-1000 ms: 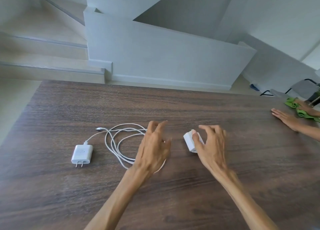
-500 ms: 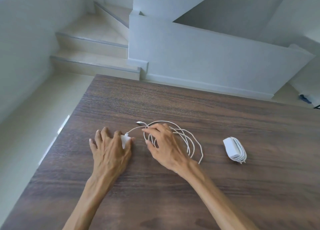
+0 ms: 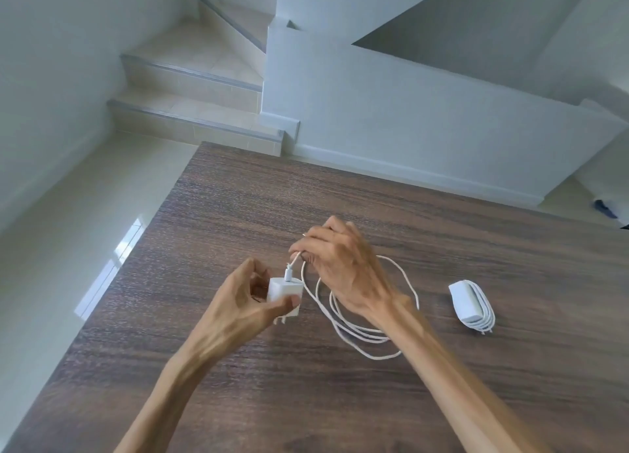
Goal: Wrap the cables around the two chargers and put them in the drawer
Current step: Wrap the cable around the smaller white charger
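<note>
Two bare hands are raised just above a dark wood-grain table (image 3: 238, 401), and each is closed on part of the same charger set. The left hand (image 3: 238, 311) is curled round a white charger block (image 3: 285, 291), which is pinched between the thumb at its near face and the fingers behind it; the prongs are seen pointing down towards the table below the thumb. Just beyond and to the right of that grip, the right hand (image 3: 343, 268) is closed on the white cable (image 3: 357, 337) a little above the point where the cable is plugged into the top of the block. The cable's free metal tip is seen poking out beside the right index finger. From the right hand the rest of the cable is draped down in several loose loops, which are spread on the table under and to the right of the right wrist.

Well to the right of both hands, a second charger (image 3: 471, 301) is laid on the table with its cable already wound tightly round it.

Beyond the far table edge, a pale tiled floor, a flight of beige steps (image 3: 190, 112) and a white stair wall (image 3: 408, 112) are seen.
</note>
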